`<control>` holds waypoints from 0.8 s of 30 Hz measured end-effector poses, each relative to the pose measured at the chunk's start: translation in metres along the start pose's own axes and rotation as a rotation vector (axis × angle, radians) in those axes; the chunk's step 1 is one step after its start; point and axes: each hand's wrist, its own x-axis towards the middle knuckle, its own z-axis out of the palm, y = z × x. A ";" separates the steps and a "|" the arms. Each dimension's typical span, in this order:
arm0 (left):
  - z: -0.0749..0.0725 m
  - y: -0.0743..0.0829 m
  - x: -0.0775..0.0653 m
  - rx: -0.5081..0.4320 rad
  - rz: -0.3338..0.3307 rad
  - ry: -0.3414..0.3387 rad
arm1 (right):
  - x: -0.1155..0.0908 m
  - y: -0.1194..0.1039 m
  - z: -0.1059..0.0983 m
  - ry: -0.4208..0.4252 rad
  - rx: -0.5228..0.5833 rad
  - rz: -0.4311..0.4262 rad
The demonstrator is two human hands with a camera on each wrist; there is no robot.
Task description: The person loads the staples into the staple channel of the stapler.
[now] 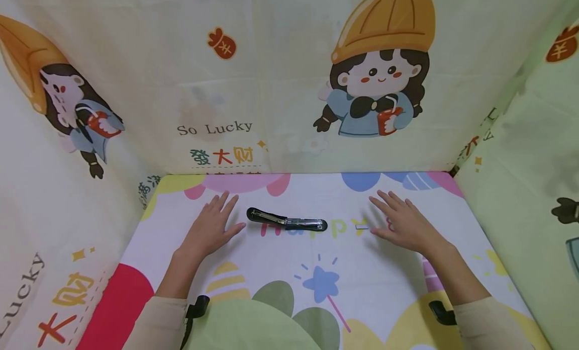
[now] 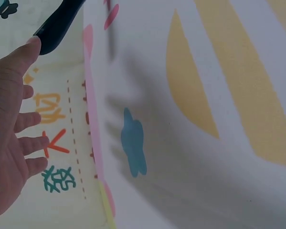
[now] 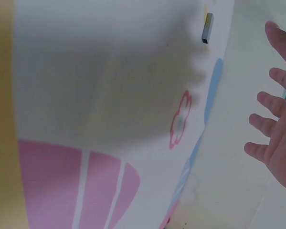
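Observation:
A black stapler [image 1: 287,222], swung open so its metal staple channel shows, lies on the printed tablecloth between the two hands. Its dark rounded end [image 2: 59,28] appears near the thumb in the left wrist view. My left hand [image 1: 211,224], fingers spread, hovers just left of the stapler and holds nothing. A small grey strip of staples [image 1: 362,227] lies to the stapler's right; the right wrist view shows this staple strip [image 3: 207,28] as a short bar. Close to the strip's right side, my right hand [image 1: 404,223] is spread with nothing in it.
The tablecloth [image 1: 312,259] has colourful prints. Cloth walls with cartoon figures stand at the back [image 1: 289,98], left [image 1: 59,214] and right [image 1: 520,154]. Black straps [image 1: 196,307] sit at the sleeve cuffs.

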 end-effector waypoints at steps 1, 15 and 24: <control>0.000 0.000 0.000 -0.005 0.003 0.002 | 0.001 0.000 0.001 0.005 0.000 -0.009; 0.001 0.009 0.007 -0.151 0.040 0.003 | 0.010 0.003 0.017 0.079 0.160 -0.110; 0.006 0.015 0.013 -0.282 0.023 0.004 | 0.013 0.002 0.030 0.040 0.235 -0.070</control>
